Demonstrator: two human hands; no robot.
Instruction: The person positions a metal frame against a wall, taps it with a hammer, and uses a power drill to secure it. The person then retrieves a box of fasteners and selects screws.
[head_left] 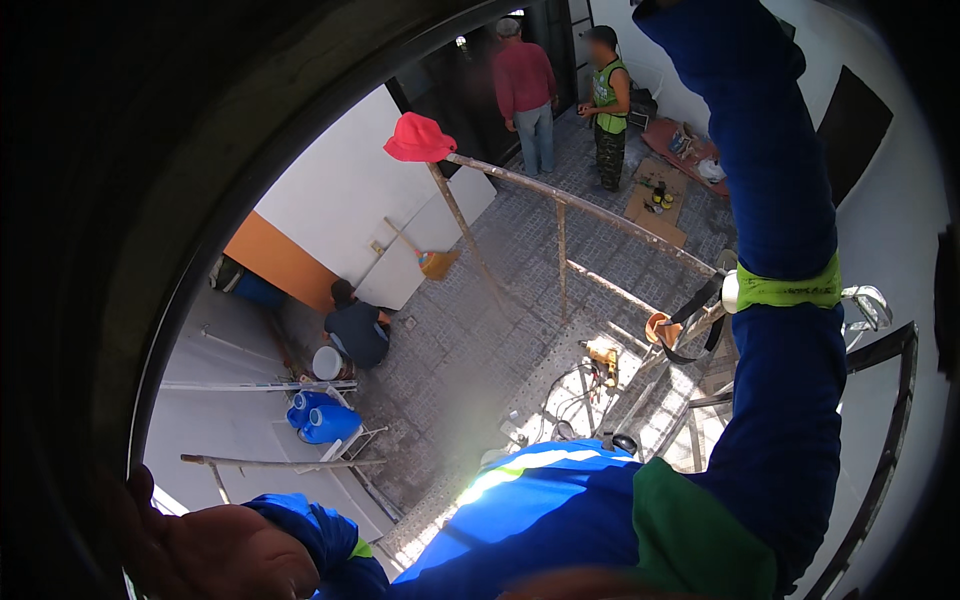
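My left hand point(215, 545) is at the lower left, its fingers running into dark shadow at the picture's rim; I cannot make out whether they hold anything. My raised right arm point(770, 390) leaves the top edge, so that hand is out of view. Below me, a scaffold rail point(600, 220) carries a red hat point(420, 140) at its far end; an orange pouch point(660, 330) with a black strap hangs near my right arm. A yellow power drill point(602, 362) and cords lie on a sunlit perforated platform point(530, 410) under me.
Two people point(525, 90) point(610, 110) stand by a doorway; another point(355, 330) crouches beside a white bucket point(328, 365). Also about are pale boards point(330, 190), a broom point(435, 262), cardboard point(640, 205), blue jugs point(325, 420) and a dark metal frame point(905, 370).
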